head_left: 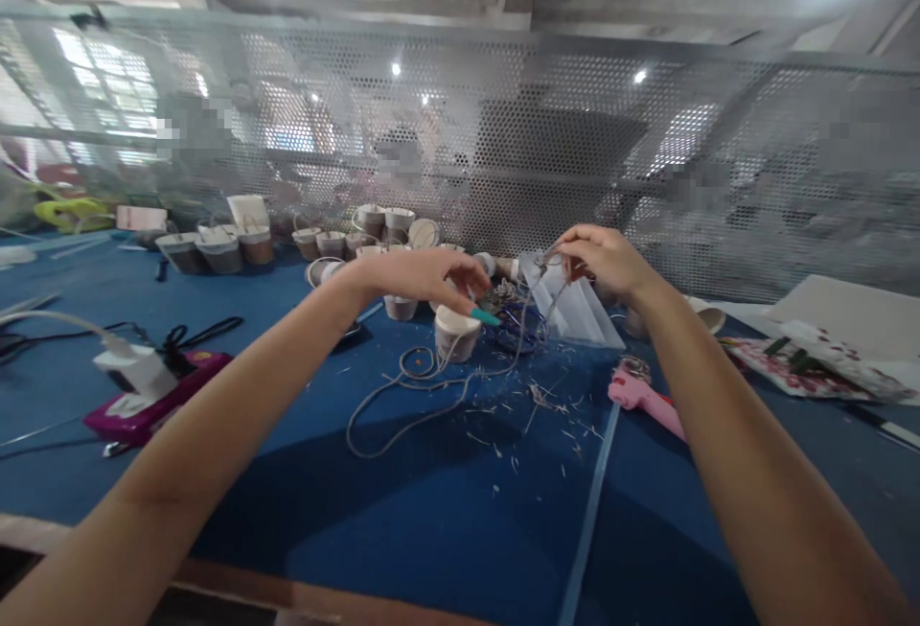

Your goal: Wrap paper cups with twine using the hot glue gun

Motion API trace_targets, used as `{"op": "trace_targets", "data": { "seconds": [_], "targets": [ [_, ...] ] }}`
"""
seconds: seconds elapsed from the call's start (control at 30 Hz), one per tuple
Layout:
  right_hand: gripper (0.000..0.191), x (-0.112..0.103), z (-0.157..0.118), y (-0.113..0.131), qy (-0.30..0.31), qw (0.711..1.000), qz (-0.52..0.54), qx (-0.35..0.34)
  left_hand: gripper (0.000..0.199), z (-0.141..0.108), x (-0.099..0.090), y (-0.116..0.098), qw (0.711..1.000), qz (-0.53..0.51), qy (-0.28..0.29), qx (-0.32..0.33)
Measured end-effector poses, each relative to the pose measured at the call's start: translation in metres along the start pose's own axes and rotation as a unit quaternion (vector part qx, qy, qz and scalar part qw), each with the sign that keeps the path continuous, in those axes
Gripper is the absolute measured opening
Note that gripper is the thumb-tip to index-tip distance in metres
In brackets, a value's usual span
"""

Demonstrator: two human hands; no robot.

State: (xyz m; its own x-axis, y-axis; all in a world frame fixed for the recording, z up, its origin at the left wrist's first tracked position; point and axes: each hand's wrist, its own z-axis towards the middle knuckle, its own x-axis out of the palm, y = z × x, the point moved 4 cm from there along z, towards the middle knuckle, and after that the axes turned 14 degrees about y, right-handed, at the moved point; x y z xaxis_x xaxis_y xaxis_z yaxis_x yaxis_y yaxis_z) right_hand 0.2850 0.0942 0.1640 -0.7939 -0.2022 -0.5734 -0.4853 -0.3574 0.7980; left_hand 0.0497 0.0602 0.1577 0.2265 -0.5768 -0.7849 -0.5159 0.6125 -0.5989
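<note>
My left hand (446,279) is above a small white pot (457,331), its fingers curved and the thumb apart from them. A teal piece (485,316) covers or extends from the thumb tip; which one, I cannot tell. My right hand (600,260) is raised to the right, fingertips pinched on a grey cord (523,338). That cord hangs down, runs left across the blue table and loops in front of the white pot. Behind and below the hands are a blue wire basket (521,329) and translucent plastic bags (579,310).
Cord clippings (542,401) litter the blue table (431,530). A pink glue gun (647,401) is at right, near a patterned packet (819,367). A purple power strip (144,410) with a white plug stands left. Several small pots (219,250) line the perforated metal screen (431,137).
</note>
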Motion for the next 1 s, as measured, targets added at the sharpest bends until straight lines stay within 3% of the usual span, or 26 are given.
{"op": "trace_targets", "data": {
  "seconds": [0.07, 0.13, 0.23, 0.3, 0.4, 0.47, 0.63, 0.8, 0.9, 1.0],
  "targets": [
    [0.004, 0.007, -0.008, 0.02, -0.002, 0.999, 0.044, -0.025, 0.055, 0.015, 0.007, 0.001, 0.994, -0.037, -0.101, 0.003],
    [0.004, 0.012, -0.015, 0.035, 0.008, 0.996, 0.074, -0.052, 0.062, 0.03, 0.019, 0.004, 0.985, -0.096, -0.14, 0.009],
    [0.004, 0.015, -0.022, 0.046, 0.027, 0.992, 0.091, -0.08, 0.058, 0.047, 0.036, 0.002, 0.97, -0.201, -0.125, 0.062],
    [0.005, 0.014, -0.022, 0.046, 0.019, 0.994, 0.075, -0.082, 0.045, 0.049, 0.038, -0.001, 0.962, -0.231, -0.121, 0.084],
    [0.004, 0.004, -0.017, 0.034, -0.027, 0.998, 0.003, -0.056, 0.014, 0.039, 0.028, -0.007, 0.959, -0.215, -0.152, 0.1],
    [0.004, -0.007, -0.012, 0.02, -0.081, 0.993, -0.071, -0.042, 0.013, 0.027, 0.017, -0.011, 0.959, -0.206, -0.152, 0.123],
    [0.008, -0.028, -0.002, -0.024, -0.148, 0.973, -0.172, 0.028, 0.016, -0.008, -0.003, -0.01, 0.973, -0.172, -0.004, 0.154],
    [0.015, -0.035, 0.001, -0.052, -0.192, 0.964, -0.159, 0.095, 0.022, -0.033, -0.01, 0.0, 0.969, -0.134, 0.195, 0.069],
    [0.016, -0.037, 0.004, -0.063, -0.207, 0.968, -0.097, 0.102, 0.026, -0.036, -0.014, 0.003, 0.967, -0.139, 0.209, 0.045],
    [0.02, -0.04, 0.009, -0.073, -0.171, 0.979, -0.041, 0.104, 0.026, -0.041, -0.01, 0.004, 0.96, -0.135, 0.238, 0.063]
  ]
}}
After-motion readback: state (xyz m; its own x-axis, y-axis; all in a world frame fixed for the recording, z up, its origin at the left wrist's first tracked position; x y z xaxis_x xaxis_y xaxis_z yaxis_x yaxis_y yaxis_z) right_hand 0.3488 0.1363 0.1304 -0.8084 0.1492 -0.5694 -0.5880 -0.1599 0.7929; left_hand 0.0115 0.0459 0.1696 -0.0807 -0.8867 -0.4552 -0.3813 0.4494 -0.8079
